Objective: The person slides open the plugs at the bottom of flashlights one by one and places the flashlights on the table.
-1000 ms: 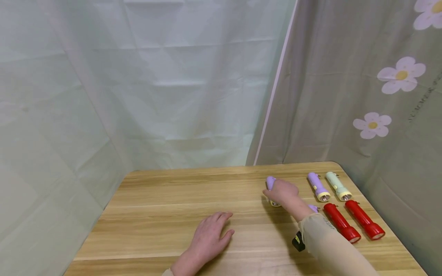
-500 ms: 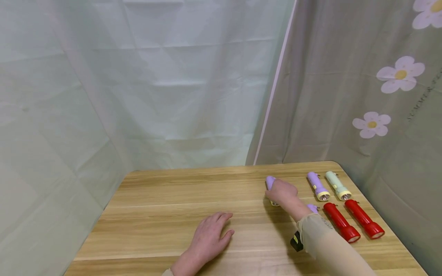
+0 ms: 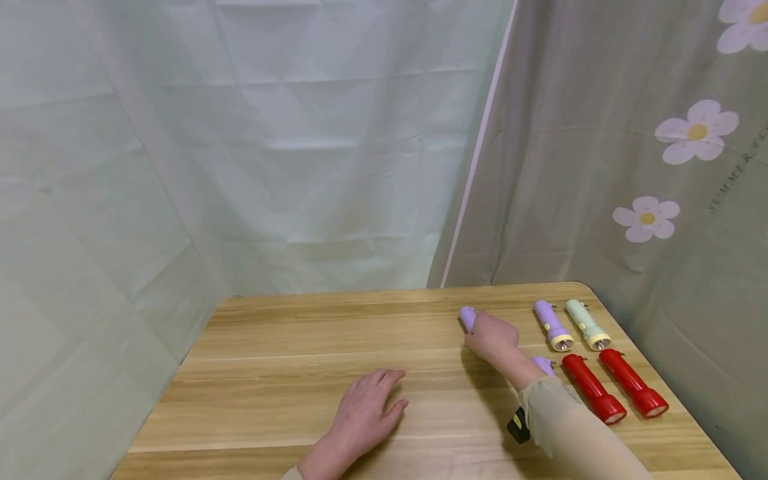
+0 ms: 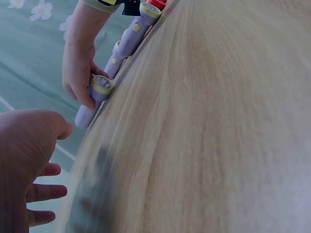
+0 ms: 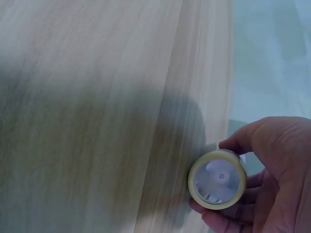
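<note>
Toward the back right of the table, my right hand grips a purple flashlight. Its tail end pokes out past the fingers in the head view, while the hand covers the lens end. The right wrist view shows the pale yellow rim and clear lens, with thumb above and fingers around the far side and below. My left hand is near the front middle of the table, fingers spread and holding nothing. From the left wrist view, the held flashlight lies low at the tabletop; contact with it is hard to judge.
Right of the gripping hand lie another purple flashlight and a pale green one. Two red flashlights lie nearer. My right forearm partly hides a further purple flashlight. Curtains stand behind the wooden table.
The right hand's thumb has shifted slightly, and the flashlight's tail has swung a little left. Its lens end, visible earlier in the head view, is now covered. The left hand stays put.
</note>
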The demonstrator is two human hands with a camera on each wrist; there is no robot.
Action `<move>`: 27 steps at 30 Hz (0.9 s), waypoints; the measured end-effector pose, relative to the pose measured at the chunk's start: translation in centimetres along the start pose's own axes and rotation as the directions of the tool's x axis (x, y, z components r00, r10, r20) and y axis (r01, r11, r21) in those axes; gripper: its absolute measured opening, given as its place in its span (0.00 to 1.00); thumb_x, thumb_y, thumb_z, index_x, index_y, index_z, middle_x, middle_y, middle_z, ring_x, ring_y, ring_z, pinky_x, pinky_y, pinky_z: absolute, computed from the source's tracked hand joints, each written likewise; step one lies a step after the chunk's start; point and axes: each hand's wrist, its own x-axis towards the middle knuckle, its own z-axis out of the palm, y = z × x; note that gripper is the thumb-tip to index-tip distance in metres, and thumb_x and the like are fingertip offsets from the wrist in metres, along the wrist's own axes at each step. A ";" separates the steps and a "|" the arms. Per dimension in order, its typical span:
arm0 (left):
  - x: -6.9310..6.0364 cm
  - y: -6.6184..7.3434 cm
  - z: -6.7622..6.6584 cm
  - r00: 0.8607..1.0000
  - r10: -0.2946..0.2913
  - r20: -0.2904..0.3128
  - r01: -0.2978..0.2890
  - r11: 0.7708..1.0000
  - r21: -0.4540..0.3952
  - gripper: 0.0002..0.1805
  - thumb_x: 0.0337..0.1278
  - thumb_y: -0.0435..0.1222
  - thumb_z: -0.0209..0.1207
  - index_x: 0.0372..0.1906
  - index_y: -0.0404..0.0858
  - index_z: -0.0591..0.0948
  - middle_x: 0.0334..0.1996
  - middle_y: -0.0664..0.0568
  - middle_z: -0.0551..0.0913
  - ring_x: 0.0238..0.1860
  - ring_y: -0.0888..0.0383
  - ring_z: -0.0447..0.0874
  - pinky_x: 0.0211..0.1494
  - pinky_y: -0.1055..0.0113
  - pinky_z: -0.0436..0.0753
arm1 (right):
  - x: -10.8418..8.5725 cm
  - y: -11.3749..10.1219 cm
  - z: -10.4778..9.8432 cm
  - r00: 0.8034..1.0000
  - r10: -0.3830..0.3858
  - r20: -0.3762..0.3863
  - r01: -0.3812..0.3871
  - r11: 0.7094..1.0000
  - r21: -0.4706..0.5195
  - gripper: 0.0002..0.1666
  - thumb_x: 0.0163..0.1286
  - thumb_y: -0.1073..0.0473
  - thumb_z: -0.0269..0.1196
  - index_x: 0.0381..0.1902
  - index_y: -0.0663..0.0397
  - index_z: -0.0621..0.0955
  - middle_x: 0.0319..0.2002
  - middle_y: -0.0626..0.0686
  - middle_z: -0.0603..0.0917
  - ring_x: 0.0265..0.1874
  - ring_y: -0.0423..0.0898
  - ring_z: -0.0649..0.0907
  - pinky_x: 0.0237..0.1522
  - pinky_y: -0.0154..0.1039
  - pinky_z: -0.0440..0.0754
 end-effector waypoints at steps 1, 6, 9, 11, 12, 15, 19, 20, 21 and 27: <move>0.0 0.0 0.0 1.000 -0.001 -0.001 0.001 1.000 -0.002 0.27 0.67 0.50 0.63 0.67 0.46 0.77 0.61 0.52 0.81 0.60 0.50 0.80 0.62 0.47 0.77 | 0.0 0.0 0.0 1.000 0.002 -0.004 -0.002 1.000 0.003 0.23 0.59 0.57 0.62 0.49 0.67 0.78 0.34 0.57 0.81 0.28 0.53 0.78 0.25 0.48 0.76; 0.1 -0.1 0.0 1.000 -0.002 -0.008 0.002 1.000 -0.002 0.27 0.67 0.50 0.63 0.67 0.46 0.77 0.60 0.52 0.81 0.60 0.51 0.80 0.62 0.47 0.78 | 0.1 -0.1 -0.1 1.000 0.007 -0.027 -0.006 1.000 0.029 0.18 0.62 0.57 0.62 0.47 0.63 0.78 0.33 0.57 0.82 0.28 0.53 0.79 0.27 0.50 0.78; 0.1 0.0 0.0 1.000 -0.005 -0.010 0.004 1.000 -0.009 0.27 0.67 0.50 0.63 0.67 0.46 0.77 0.60 0.52 0.81 0.60 0.51 0.80 0.62 0.47 0.77 | 0.0 -0.1 -0.1 0.999 -0.011 -0.050 0.014 0.999 0.044 0.21 0.64 0.56 0.63 0.51 0.65 0.78 0.34 0.57 0.82 0.29 0.53 0.80 0.29 0.51 0.79; 0.2 0.0 -0.1 1.000 -0.007 -0.010 0.007 1.000 -0.018 0.27 0.67 0.50 0.63 0.67 0.46 0.77 0.60 0.52 0.81 0.60 0.50 0.80 0.63 0.47 0.77 | -0.1 0.0 -0.1 0.996 -0.038 -0.077 0.041 0.998 0.046 0.22 0.66 0.55 0.63 0.53 0.65 0.77 0.35 0.57 0.82 0.30 0.53 0.81 0.29 0.52 0.80; 0.2 0.0 -0.2 1.000 -0.009 -0.011 0.009 1.000 -0.023 0.27 0.67 0.50 0.63 0.67 0.46 0.77 0.60 0.52 0.81 0.60 0.51 0.80 0.63 0.47 0.77 | -0.1 0.1 -0.1 0.994 -0.052 -0.092 0.056 0.997 0.046 0.22 0.67 0.55 0.64 0.53 0.64 0.77 0.35 0.57 0.82 0.30 0.53 0.81 0.30 0.52 0.80; 0.3 0.1 -0.3 1.000 -0.012 -0.021 0.011 0.999 -0.036 0.27 0.67 0.50 0.63 0.67 0.46 0.77 0.60 0.52 0.81 0.60 0.51 0.80 0.63 0.47 0.77 | -0.4 0.5 -0.1 0.984 -0.099 -0.147 0.106 0.994 0.039 0.22 0.68 0.54 0.64 0.53 0.63 0.77 0.37 0.57 0.83 0.31 0.54 0.82 0.30 0.53 0.80; 0.4 0.2 -0.6 0.999 -0.012 -0.047 0.009 0.998 -0.066 0.27 0.67 0.50 0.63 0.67 0.47 0.77 0.59 0.52 0.82 0.59 0.52 0.81 0.61 0.49 0.79 | -1.0 0.8 -0.4 0.966 -0.151 -0.211 0.163 0.986 0.042 0.23 0.68 0.54 0.65 0.56 0.60 0.77 0.41 0.58 0.86 0.33 0.57 0.84 0.32 0.56 0.81; 0.5 0.2 -0.6 0.998 -0.014 -0.055 0.009 0.997 -0.077 0.27 0.67 0.49 0.64 0.68 0.46 0.77 0.59 0.52 0.82 0.59 0.52 0.81 0.61 0.49 0.79 | -1.2 0.8 -0.5 0.961 -0.163 -0.224 0.177 0.983 0.045 0.24 0.68 0.54 0.66 0.57 0.60 0.77 0.42 0.59 0.86 0.33 0.58 0.85 0.32 0.57 0.81; 0.6 0.3 -0.7 0.998 -0.015 -0.063 0.010 0.996 -0.089 0.28 0.66 0.49 0.64 0.68 0.46 0.77 0.59 0.52 0.82 0.59 0.52 0.81 0.60 0.49 0.80 | -1.3 0.8 -0.6 0.956 -0.174 -0.237 0.190 0.981 0.047 0.25 0.68 0.54 0.66 0.58 0.60 0.77 0.42 0.59 0.86 0.34 0.58 0.85 0.32 0.57 0.81; 1.0 0.6 -1.2 0.993 -0.061 -0.100 0.040 0.979 -0.200 0.28 0.67 0.47 0.64 0.69 0.48 0.75 0.61 0.55 0.81 0.57 0.55 0.82 0.55 0.50 0.83 | -2.4 0.6 -1.1 0.924 -0.226 -0.308 0.250 0.968 0.040 0.29 0.68 0.54 0.69 0.63 0.58 0.76 0.46 0.60 0.87 0.37 0.59 0.86 0.36 0.59 0.82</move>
